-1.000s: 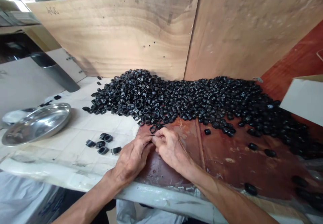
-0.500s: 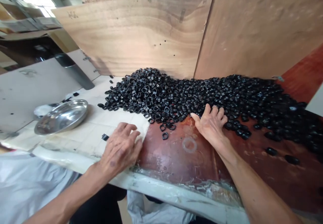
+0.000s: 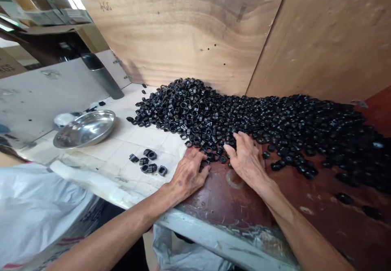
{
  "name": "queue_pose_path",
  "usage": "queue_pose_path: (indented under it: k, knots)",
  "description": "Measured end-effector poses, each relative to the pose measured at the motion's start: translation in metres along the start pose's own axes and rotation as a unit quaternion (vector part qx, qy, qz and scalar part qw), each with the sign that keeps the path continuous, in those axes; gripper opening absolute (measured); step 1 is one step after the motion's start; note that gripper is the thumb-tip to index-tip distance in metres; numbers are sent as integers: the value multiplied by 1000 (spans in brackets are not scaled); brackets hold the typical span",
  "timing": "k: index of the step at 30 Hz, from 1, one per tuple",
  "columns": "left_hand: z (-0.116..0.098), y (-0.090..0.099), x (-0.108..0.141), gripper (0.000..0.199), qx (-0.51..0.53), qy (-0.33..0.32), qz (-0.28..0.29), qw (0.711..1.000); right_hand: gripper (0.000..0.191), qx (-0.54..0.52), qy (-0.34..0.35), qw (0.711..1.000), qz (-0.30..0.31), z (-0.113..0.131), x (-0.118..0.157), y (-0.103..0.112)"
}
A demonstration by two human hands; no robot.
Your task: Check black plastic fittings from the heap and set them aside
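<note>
A long heap of small black plastic rings [image 3: 186, 104] lies across the table against the wooden boards. My left hand [image 3: 190, 174] is at the heap's front edge, palm down, thumb and bent fingers apart around a few loose rings. It does not appear to grip them. Right of it, my right hand [image 3: 246, 159] rests with fingers spread on the near edge of the heap, touching rings there; some fingertips are hidden among them. Several loose rings [image 3: 148, 161] lie in a small group on the pale sheet, left of my left hand.
A shallow metal bowl [image 3: 87, 129] stands on the left, with a dark grey bottle [image 3: 104, 77] behind it. Wooden boards [image 3: 183, 34] wall off the back. A white sack [image 3: 36, 206] hangs below the table's front left edge. Scattered black pieces [image 3: 345, 198] lie at right.
My left hand has moved right, from the pale sheet to the heap's edge. Several rings now lie on the sheet where it was. My right hand has shifted slightly toward the left hand.
</note>
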State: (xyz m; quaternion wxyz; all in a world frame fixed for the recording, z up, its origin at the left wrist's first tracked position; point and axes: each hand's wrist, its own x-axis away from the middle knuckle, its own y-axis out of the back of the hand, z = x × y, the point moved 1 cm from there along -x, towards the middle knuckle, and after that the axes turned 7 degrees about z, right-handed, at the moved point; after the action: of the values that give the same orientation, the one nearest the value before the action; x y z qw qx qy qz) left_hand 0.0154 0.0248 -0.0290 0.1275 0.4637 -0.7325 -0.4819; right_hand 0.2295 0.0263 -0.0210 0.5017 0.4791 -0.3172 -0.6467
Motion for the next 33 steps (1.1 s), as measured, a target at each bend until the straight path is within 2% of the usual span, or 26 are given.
queue_pose_path:
  k: [2,3,5,7,9,12,15,18,20,23,25,27,30,33]
  knots:
    - [0,2,1,18,27,-5,-10,1000,26,-52,8,999,-9,-5,-4,22]
    - [0,3,1,18,35,-7,-13,999,16,-88,14,996,27,-6,-5,32]
    - [-1,5,0,17,45,-5,-21,999,9,-135,23,983,119,-5,-5,46]
    - [-2,7,-1,17,62,-4,-27,998,3,-138,47,969,202,2,-2,48]
    - [-3,9,-1,19,90,-6,-31,995,11,-98,76,964,234,12,4,41]
    - [-6,10,-1,22,166,2,-28,986,13,-16,93,969,228,24,12,25]
    - [-9,11,-1,22,244,28,-22,969,11,8,87,970,226,27,13,16]
    - [-11,13,-4,20,312,59,-26,948,11,-54,84,975,199,25,10,20]
    - [-11,16,-5,19,387,92,-19,917,7,-143,52,974,166,25,7,25]
    - [-11,20,-8,28,524,128,9,842,9,-296,-15,941,162,28,5,31]
    - [-11,22,-9,33,596,129,18,792,14,-381,-35,906,181,30,5,33]
    - [-10,22,-9,34,641,127,16,756,17,-447,-40,877,175,33,5,36]
    - [-10,20,-8,32,664,131,16,736,17,-498,-42,851,161,37,6,37]
    - [-11,20,-8,33,655,137,21,743,27,-495,-47,853,158,40,7,36]
